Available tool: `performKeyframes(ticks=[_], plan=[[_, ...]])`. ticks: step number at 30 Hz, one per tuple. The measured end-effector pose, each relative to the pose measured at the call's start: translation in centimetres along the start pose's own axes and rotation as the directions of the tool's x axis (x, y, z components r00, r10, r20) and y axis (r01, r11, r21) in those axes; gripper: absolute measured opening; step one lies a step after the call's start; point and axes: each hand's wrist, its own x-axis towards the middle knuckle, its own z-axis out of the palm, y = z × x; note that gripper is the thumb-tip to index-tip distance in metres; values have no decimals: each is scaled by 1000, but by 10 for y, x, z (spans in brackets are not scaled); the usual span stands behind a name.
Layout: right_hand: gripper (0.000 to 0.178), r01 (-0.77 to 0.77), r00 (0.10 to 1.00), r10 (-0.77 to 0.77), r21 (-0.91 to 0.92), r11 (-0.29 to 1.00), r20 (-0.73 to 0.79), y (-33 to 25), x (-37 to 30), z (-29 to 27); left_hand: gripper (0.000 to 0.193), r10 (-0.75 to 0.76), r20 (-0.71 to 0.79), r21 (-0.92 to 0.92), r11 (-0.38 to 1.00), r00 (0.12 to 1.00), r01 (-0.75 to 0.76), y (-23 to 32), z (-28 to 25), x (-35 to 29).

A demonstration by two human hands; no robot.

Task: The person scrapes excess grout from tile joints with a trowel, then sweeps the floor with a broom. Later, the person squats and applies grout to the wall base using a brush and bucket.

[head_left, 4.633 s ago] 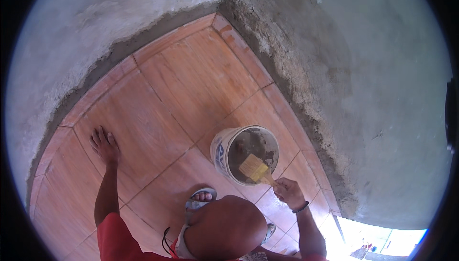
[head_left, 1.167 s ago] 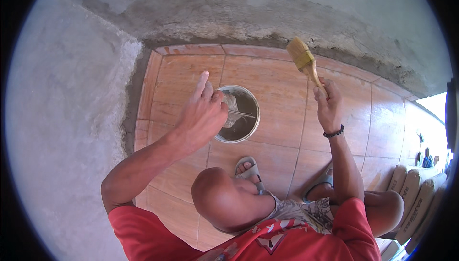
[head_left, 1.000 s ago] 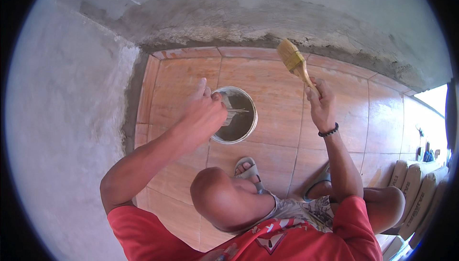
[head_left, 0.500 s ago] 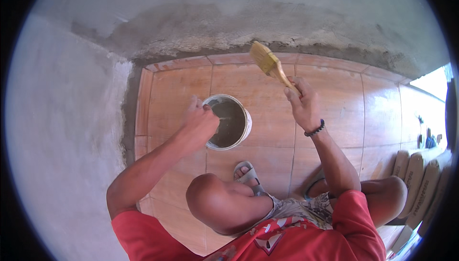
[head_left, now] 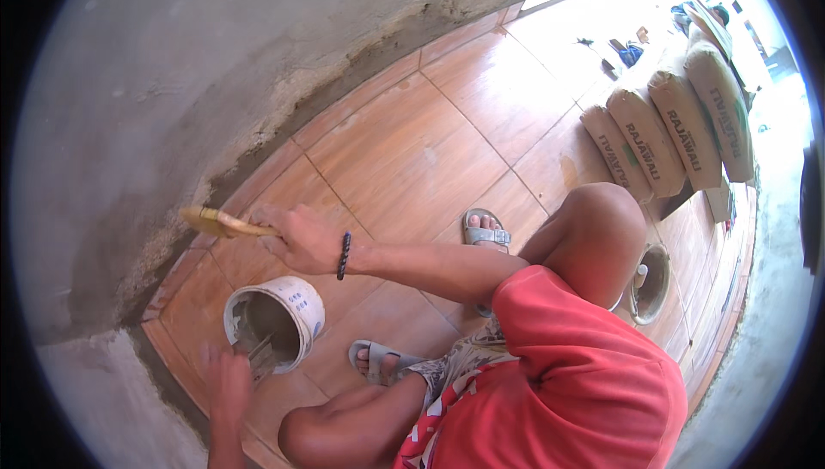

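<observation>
My right hand, with a dark beaded bracelet at its wrist, is closed around the wooden handle of a flat paintbrush. The brush's bristles point left, toward the foot of the plastered wall. Below it a white bucket stands tilted on the tiles, with grey wet mix inside. My left hand is at the bucket's near left rim, blurred, its fingers curled. From it a greyish, streaked, flat-looking thing reaches into the bucket; its kind is not clear.
Grey plastered wall runs along the left, damp and rough at its foot, above a tile skirting. Several stacked paper sacks stand at the right. Beside my right knee lies a grey basin with a small white object. My sandalled feet rest on the tiled floor.
The view has swung to the right, bringing the sacks and basin further in. My right arm now reaches across leftward with the brush, above the bucket. My left hand stays by the bucket.
</observation>
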Motion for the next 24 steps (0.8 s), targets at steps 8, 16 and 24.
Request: performKeyframes(ticks=[8,16,24], plan=[[29,42,999,-42,-103,994,6,10,9,23,16,49,28,-12,999,998,-48,-9,-6,-7],[25,-16,999,15,-14,1000,-38,-9,13,18,16,39,-17,108,993,999,-37,-18,4,-11],[22,-54,999,54,15,998,-5,-17,11,19,12,97,-183,191,980,978,-61,-7,25,-13]])
